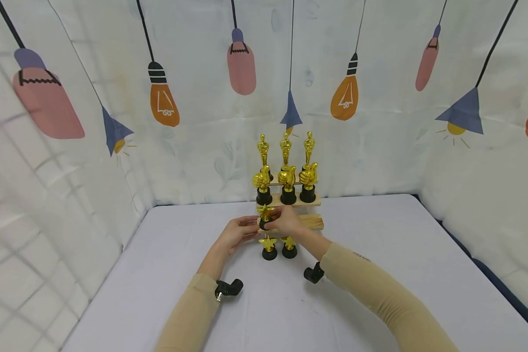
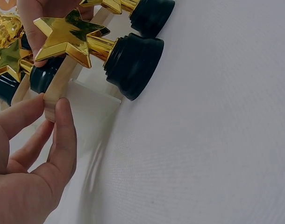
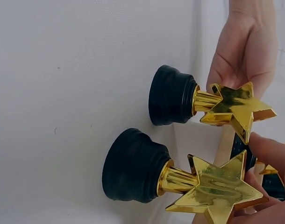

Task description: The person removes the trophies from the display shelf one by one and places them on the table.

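Observation:
A tiered wooden stand [image 1: 314, 222] rises at the table's far side. My left hand [image 1: 235, 233] pinches the left end of its lowest visible wooden step [image 2: 60, 86] between thumb and fingers. With my right hand [image 1: 288, 222] I hold the black base of a gold star trophy [image 1: 265, 213] at the left end of that step. Two more star trophies stand upright on the table before the stand, a left one [image 1: 269, 249] and a right one [image 1: 289, 248]. In the right wrist view the near star [image 3: 217, 189] partly hides my right fingers.
Gold thumbs-up trophies [image 1: 287, 181] line the step above, and gold figure trophies [image 1: 285, 149] fill the top one. A white cloth covers the table [image 1: 158, 274]. A curtain [image 1: 202, 161] printed with lamps hangs right behind the stand.

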Tool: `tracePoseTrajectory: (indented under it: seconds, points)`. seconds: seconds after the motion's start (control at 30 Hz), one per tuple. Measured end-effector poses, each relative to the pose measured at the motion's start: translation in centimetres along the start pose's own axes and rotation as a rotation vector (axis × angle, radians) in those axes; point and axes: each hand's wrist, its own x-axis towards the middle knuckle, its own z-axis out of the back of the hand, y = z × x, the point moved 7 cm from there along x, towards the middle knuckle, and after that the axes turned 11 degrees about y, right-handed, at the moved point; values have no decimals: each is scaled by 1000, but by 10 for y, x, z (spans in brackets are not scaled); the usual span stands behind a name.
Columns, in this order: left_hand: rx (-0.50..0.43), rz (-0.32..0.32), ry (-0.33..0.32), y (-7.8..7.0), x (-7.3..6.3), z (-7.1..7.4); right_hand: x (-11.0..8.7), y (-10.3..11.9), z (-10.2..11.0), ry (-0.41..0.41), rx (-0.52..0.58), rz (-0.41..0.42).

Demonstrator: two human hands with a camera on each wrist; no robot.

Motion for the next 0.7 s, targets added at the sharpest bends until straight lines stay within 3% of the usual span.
tracePoseTrajectory:
  seconds: [0.7]
  points:
    - [4, 9, 2, 1, 2, 0, -12, -6, 17, 55, -41, -43]
